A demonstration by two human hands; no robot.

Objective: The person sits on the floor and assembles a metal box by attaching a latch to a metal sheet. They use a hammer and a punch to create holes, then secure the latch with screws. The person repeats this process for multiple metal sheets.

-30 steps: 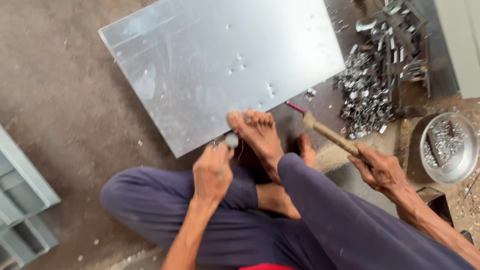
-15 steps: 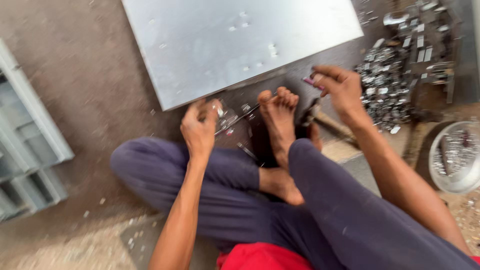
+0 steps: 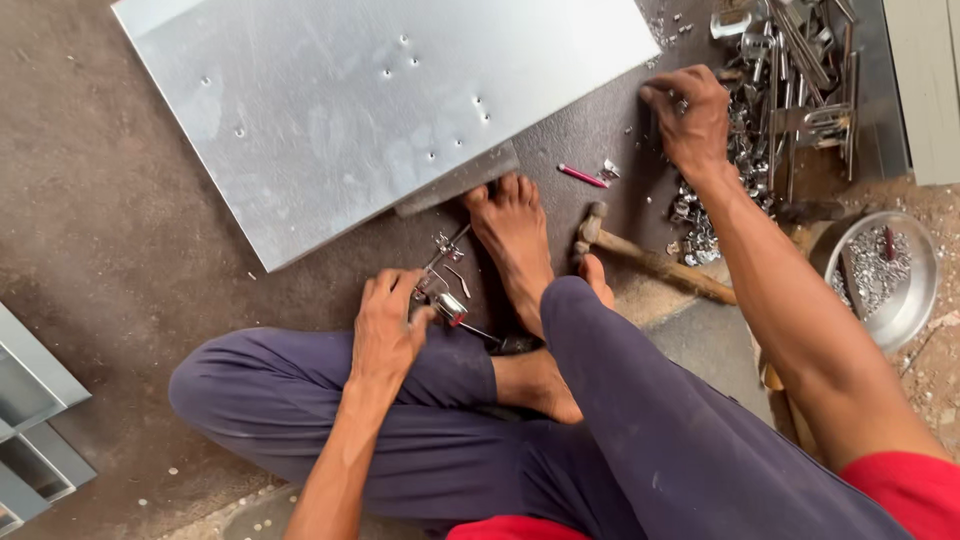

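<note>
I sit on the floor with legs folded, one bare foot (image 3: pixel 515 240) pressing on the edge of a large grey metal sheet (image 3: pixel 340 100) with several punched holes. My left hand (image 3: pixel 385 325) rests on my knee, fingers closed around a small silver metal tool (image 3: pixel 450 308) beside some wire clips (image 3: pixel 445 250). My right hand (image 3: pixel 690 115) reaches out to the pile of small shiny metal parts (image 3: pixel 770 90), fingertips pinching something tiny. The wooden-handled hammer (image 3: pixel 650 260) lies on the floor by my foot, free of either hand.
A pink marker (image 3: pixel 582 176) lies near the sheet's corner. A round metal bowl (image 3: pixel 900 300) with small fasteners sits at the right. Grey metal frames (image 3: pixel 35 400) lie at the left edge. A pale panel (image 3: pixel 925 90) stands at the upper right.
My right hand has let go of the hammer, which now lies on the floor, and has moved up to the pile of parts. My left hand has dropped back toward my knee.
</note>
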